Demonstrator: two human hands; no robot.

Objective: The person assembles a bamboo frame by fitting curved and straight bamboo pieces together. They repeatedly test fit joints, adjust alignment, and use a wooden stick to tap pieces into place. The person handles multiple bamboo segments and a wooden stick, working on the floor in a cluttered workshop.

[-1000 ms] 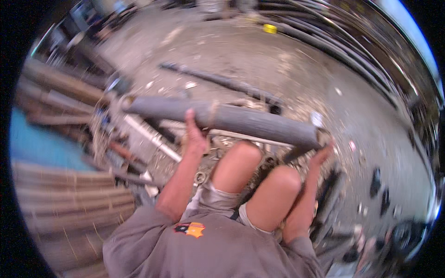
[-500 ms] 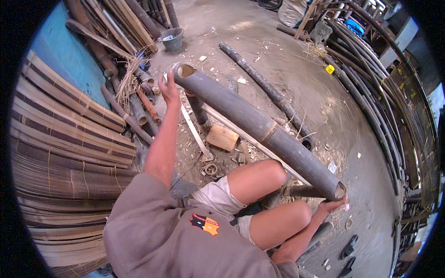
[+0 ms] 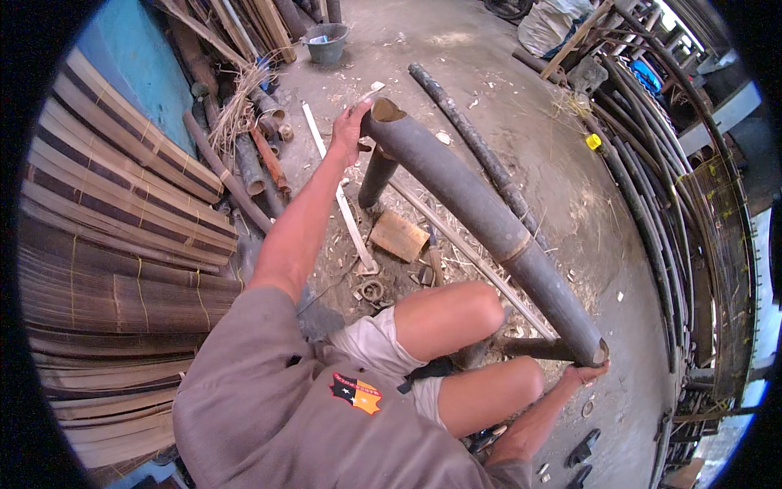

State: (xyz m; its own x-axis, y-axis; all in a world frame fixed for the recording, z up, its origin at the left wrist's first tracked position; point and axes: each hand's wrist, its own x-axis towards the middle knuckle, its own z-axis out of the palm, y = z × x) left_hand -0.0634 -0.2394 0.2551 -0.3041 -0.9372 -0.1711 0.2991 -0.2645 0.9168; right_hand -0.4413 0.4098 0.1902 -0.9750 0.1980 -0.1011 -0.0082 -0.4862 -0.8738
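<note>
A thick dark bamboo tube [image 3: 464, 187] with cut-out open ends slants across in front of me. A shorter leg of bamboo [image 3: 379, 176] joins it near its far left end and another bamboo leg [image 3: 533, 349] near its right end, with a pale strip [image 3: 472, 257] running between them. My left hand [image 3: 350, 135] grips the tube's far left end, its fingers partly hidden behind it. At the near right end, my right hand [image 3: 586, 374] is closed under the tube; some of its fingers are hidden.
A wooden block [image 3: 399, 236], a bamboo ring [image 3: 371, 290] and a long pale strip [image 3: 336, 187] lie among shavings. Slatted bamboo panels [image 3: 122, 204] lean at left. A bucket [image 3: 327, 46] stands at the back, a bamboo pole [image 3: 472, 143] beyond the tube, sandals [image 3: 583, 448] lower right.
The tube's far left end has swung to the right with my left hand on it, so the tube slopes more steeply in view. My right hand stays at the other end.
</note>
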